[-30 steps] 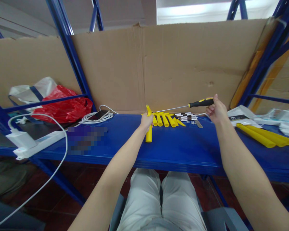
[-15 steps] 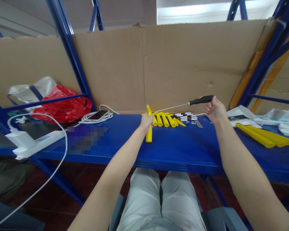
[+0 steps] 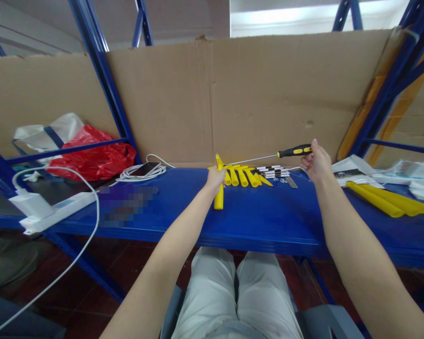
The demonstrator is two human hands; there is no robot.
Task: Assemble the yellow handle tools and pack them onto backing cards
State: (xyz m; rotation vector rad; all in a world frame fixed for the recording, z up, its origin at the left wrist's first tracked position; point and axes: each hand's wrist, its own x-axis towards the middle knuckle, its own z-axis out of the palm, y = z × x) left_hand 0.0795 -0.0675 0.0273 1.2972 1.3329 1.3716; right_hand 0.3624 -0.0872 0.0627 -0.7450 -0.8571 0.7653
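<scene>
My left hand (image 3: 215, 178) is closed around a yellow tapered tube (image 3: 218, 199), its narrow end up and its wide end toward me. At the right, my right hand (image 3: 316, 161) grips the end of the black and yellow handle of a screwdriver (image 3: 294, 151). The long metal shaft slopes down leftward to the tube in my left hand; whether the tip touches it is hidden. Several more yellow tubes (image 3: 243, 176) lie in a row beside my left hand. Small white and black packets (image 3: 271, 171) sit stacked past them, near a flat metal blade (image 3: 291, 181).
Two long yellow tubes (image 3: 385, 197) and white plastic packaging (image 3: 355, 172) lie at the right. A power strip (image 3: 58, 212), coiled white cable (image 3: 137, 175) and red bag (image 3: 99, 153) are at the left. Cardboard (image 3: 254, 99) stands behind the blue shelf (image 3: 268, 226).
The screwdriver handle has turned in my right hand, so more of its yellow patches show, and it sits slightly lower. My left hand and the tube have stayed nearly still.
</scene>
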